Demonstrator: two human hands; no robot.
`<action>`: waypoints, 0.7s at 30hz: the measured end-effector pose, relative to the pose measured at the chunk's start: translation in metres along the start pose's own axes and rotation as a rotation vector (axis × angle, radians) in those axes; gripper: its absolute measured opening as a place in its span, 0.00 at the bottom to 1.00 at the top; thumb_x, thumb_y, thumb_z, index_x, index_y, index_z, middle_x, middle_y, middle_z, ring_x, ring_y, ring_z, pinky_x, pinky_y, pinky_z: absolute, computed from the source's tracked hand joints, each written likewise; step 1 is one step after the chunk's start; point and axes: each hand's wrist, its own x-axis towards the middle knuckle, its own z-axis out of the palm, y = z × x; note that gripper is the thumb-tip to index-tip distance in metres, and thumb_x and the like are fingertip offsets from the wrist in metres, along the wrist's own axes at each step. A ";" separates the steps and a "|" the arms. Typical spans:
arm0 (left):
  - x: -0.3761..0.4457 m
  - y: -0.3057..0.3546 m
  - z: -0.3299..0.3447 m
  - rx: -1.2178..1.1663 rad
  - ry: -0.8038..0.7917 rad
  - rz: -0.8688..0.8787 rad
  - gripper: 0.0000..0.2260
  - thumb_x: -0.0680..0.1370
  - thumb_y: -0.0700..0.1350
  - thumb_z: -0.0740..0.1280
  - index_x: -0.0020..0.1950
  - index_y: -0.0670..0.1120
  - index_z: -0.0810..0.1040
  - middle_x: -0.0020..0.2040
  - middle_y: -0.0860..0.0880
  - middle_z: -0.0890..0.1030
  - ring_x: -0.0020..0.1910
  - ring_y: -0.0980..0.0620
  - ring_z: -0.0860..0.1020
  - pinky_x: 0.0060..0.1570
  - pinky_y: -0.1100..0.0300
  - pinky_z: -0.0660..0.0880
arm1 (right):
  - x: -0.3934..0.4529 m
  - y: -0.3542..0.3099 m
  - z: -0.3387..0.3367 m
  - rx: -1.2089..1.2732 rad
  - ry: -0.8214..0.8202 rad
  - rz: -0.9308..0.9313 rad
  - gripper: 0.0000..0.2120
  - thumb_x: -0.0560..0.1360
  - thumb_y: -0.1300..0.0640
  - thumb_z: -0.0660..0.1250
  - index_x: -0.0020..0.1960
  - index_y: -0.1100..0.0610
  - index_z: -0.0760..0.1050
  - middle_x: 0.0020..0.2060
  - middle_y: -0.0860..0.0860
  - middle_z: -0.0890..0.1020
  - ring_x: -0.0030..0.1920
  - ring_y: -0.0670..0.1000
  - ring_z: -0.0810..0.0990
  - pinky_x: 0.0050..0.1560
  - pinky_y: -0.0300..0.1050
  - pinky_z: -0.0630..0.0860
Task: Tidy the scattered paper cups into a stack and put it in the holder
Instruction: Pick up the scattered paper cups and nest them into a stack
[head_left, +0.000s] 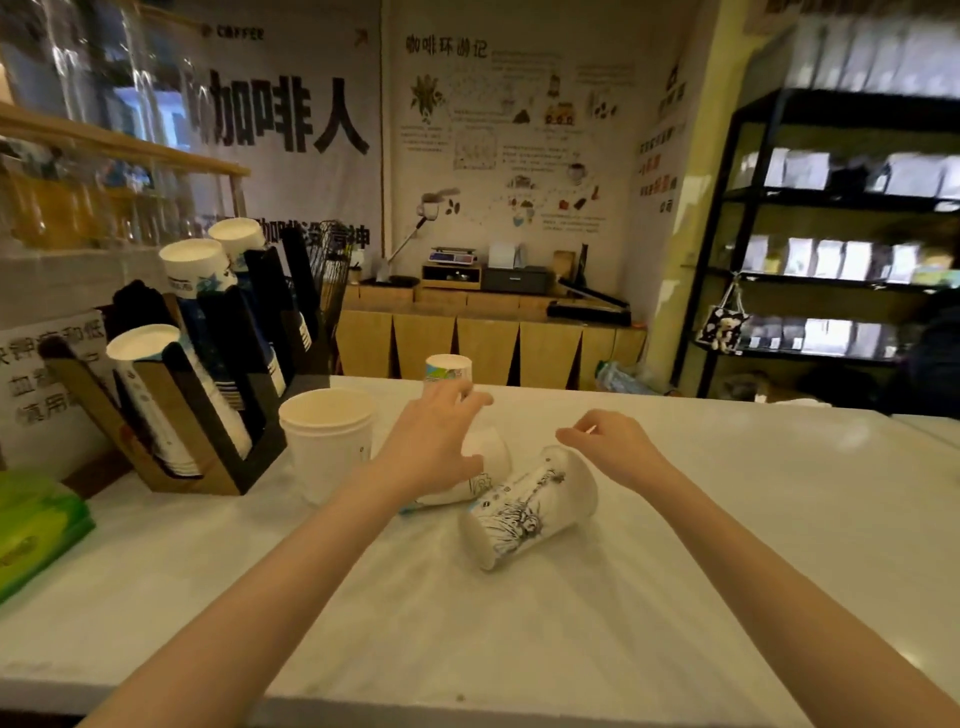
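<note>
Several paper cups lie scattered on the white counter (519, 623). A tall printed cup (530, 509) lies on its side in the middle. A second tipped cup (485, 467) lies just behind it, partly under my left hand (431, 441), whose fingers are spread over it without gripping. A small cup (448, 370) stands upside down at the far edge, beyond my fingertips. An upright stack of white cups (327, 436) stands to the left. My right hand (613, 447) hovers above the printed cup's base, fingers loosely curled, holding nothing. The black and brown cup holder (208, 415) stands at the left with cup stacks in its slots.
A green package (36, 525) lies at the counter's left edge. A paper sign (47, 374) leans behind the holder. Beyond the counter are wooden cabinets (488, 348) and a black shelf (831, 260) of bags at the right.
</note>
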 end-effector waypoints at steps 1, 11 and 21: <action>0.004 -0.002 0.007 0.061 -0.097 -0.015 0.31 0.70 0.47 0.68 0.70 0.50 0.60 0.72 0.46 0.62 0.71 0.46 0.59 0.67 0.48 0.63 | -0.002 0.006 0.002 -0.021 -0.028 0.016 0.20 0.74 0.44 0.63 0.56 0.59 0.76 0.53 0.55 0.80 0.53 0.54 0.77 0.52 0.51 0.74; -0.002 -0.020 0.056 0.224 -0.222 -0.186 0.35 0.69 0.55 0.67 0.70 0.48 0.54 0.67 0.44 0.68 0.64 0.42 0.67 0.60 0.44 0.66 | -0.010 0.010 0.001 0.065 -0.162 -0.009 0.16 0.76 0.48 0.61 0.36 0.58 0.74 0.21 0.54 0.75 0.19 0.48 0.69 0.25 0.40 0.68; 0.002 0.001 -0.005 -0.217 0.031 -0.397 0.40 0.62 0.56 0.73 0.67 0.49 0.58 0.59 0.47 0.75 0.53 0.46 0.75 0.44 0.53 0.74 | 0.006 -0.002 -0.012 0.167 -0.017 -0.070 0.14 0.73 0.49 0.66 0.37 0.59 0.78 0.26 0.49 0.74 0.27 0.47 0.71 0.29 0.38 0.66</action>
